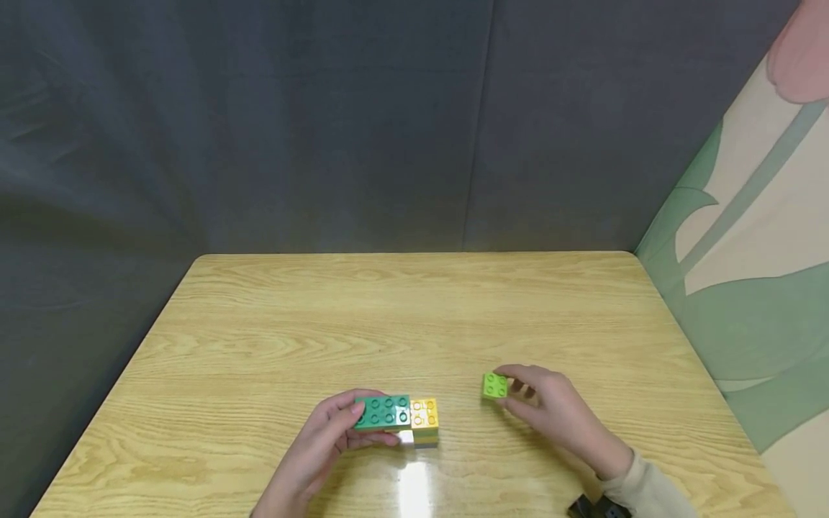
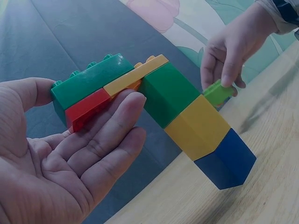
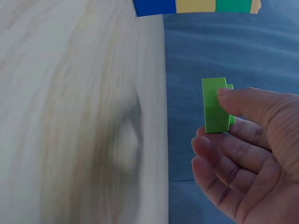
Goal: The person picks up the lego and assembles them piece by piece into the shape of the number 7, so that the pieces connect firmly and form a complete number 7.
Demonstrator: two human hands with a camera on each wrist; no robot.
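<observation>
My left hand (image 1: 324, 429) grips a joined build of toy building bricks by its left end, thumb on top and fingers underneath. The build has a dark green brick (image 1: 383, 412) over a red brick (image 2: 88, 108) and a thin yellow brick (image 2: 135, 75). At its right end a column steps down through a green brick (image 2: 170, 93), a yellow brick (image 2: 198, 127) and a blue brick (image 2: 226, 158). Whether the blue brick touches the table cannot be told. To the right, my right hand (image 1: 550, 403) pinches a lime green brick (image 3: 216, 106), studded side up, between thumb and fingers, above the table.
The wooden table (image 1: 414, 309) spreads under both hands. A dark grey curtain (image 1: 363, 129) hangs behind it, and a flower-patterned cloth (image 1: 764, 288) runs along the right side. A black device (image 1: 596, 507) sits by the right wrist.
</observation>
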